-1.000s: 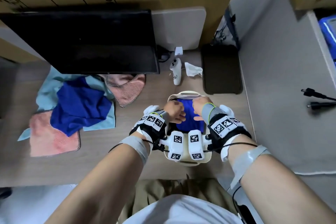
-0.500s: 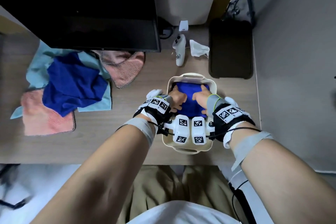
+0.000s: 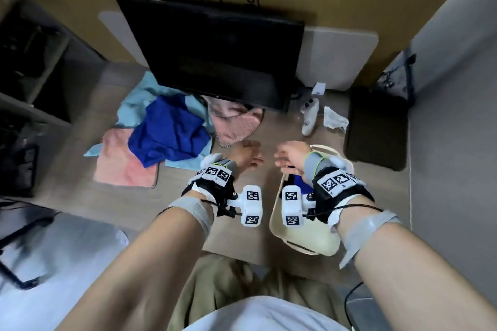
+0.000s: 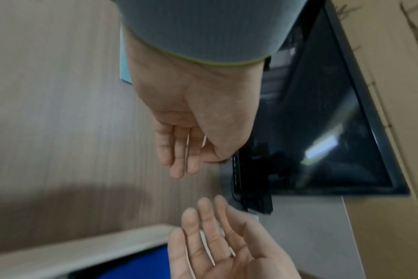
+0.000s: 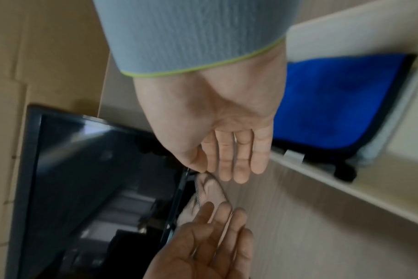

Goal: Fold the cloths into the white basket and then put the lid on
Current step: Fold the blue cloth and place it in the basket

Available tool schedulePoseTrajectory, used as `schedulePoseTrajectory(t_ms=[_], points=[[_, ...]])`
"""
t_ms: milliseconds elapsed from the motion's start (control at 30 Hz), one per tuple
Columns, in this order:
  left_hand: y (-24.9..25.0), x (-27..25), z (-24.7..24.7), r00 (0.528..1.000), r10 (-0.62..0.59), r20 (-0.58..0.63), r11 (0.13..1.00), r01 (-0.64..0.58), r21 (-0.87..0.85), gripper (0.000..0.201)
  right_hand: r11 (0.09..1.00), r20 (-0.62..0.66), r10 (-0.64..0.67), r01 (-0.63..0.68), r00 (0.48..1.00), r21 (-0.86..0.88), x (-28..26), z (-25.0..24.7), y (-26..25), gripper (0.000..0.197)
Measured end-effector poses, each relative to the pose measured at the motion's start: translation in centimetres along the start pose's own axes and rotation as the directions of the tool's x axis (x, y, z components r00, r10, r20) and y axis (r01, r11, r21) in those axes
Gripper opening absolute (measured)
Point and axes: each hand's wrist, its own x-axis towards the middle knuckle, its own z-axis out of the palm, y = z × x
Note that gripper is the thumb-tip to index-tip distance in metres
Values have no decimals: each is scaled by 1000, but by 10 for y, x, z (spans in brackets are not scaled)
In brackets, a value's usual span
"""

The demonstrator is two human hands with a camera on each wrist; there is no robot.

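Now, basket: the white basket (image 3: 279,212) sits on the tabletop (image 3: 242,236) in front of the monitor (image 3: 215,54), long axis running from me toward it.
Inside: a folded blue cloth (image 5: 334,102), dark-edged, lies flat in the basket.
Pile: crumpled blue, teal and pink cloths (image 3: 166,134) lie left of the basket.
Left grip: my left hand (image 3: 246,154) hovers left of the basket, fingers relaxed, empty.
Right grip: my right hand (image 3: 291,156) hangs over the basket's far end, fingers straight, empty.
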Motion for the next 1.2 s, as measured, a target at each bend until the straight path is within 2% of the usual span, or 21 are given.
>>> schedulePoseTrajectory(t_ms=[167, 267, 367, 467, 500, 567, 667, 767, 867, 933, 1000, 1033, 1100, 1133, 1200], points=[[-16, 15, -81, 995, -5, -101, 998, -1, -58, 28, 999, 8, 15, -15, 1000, -40, 19, 80, -16, 15], [-32, 33, -142, 981, -34, -191, 998, 23, -59, 25, 997, 37, 42, -40, 998, -59, 37, 141, -22, 10], [-53, 59, -210, 968, -58, -245, 998, 56, -13, 41, 994, 101, 96, -90, 990, -68, 63, 205, -18, 26], [-65, 69, -259, 972, -118, -204, 991, 130, 45, 52, 971, 154, 238, -233, 959, -50, 84, 253, -7, 30], [-69, 72, -272, 974, -144, -175, 986, 156, 62, 53, 962, 145, 273, -268, 951, -55, 91, 270, -3, 36], [-78, 79, -289, 978, -184, -96, 977, 192, 91, 58, 965, 50, 255, -251, 966, -77, 99, 296, 3, 43], [-86, 86, -300, 977, -213, -6, 970, 212, 117, 62, 968, -26, 227, -229, 974, -102, 109, 313, 12, 53], [-95, 90, -305, 972, -227, 51, 966, 218, 140, 55, 968, -58, 235, -239, 970, -72, 117, 319, 16, 38], [-96, 96, -308, 978, -203, 51, 963, 190, 193, 56, 973, -93, 215, -221, 972, -60, 117, 315, 12, 35], [-91, 96, -309, 984, -163, 69, 965, 144, 221, 59, 985, -121, 158, -165, 980, -52, 111, 311, 7, 26], [-84, 94, -307, 985, -93, 143, 973, 59, 222, 61, 992, -126, 122, -126, 984, -28, 107, 306, 2, 18], [-80, 93, -306, 980, -71, 187, 973, 27, 229, 57, 994, -117, 96, -103, 988, -48, 106, 305, 0, 16], [-74, 92, -305, 975, -41, 217, 964, -18, 265, 37, 995, -80, 39, -46, 996, -86, 95, 305, -9, 12], [-72, 89, -305, 980, -16, 197, 957, -42, 286, 26, 995, -80, 13, -21, 997, -98, 88, 305, -12, 12], [-66, 79, -304, 986, 67, 152, 945, -112, 308, 21, 986, -121, -79, 60, 989, -153, 75, 300, -15, 13]])
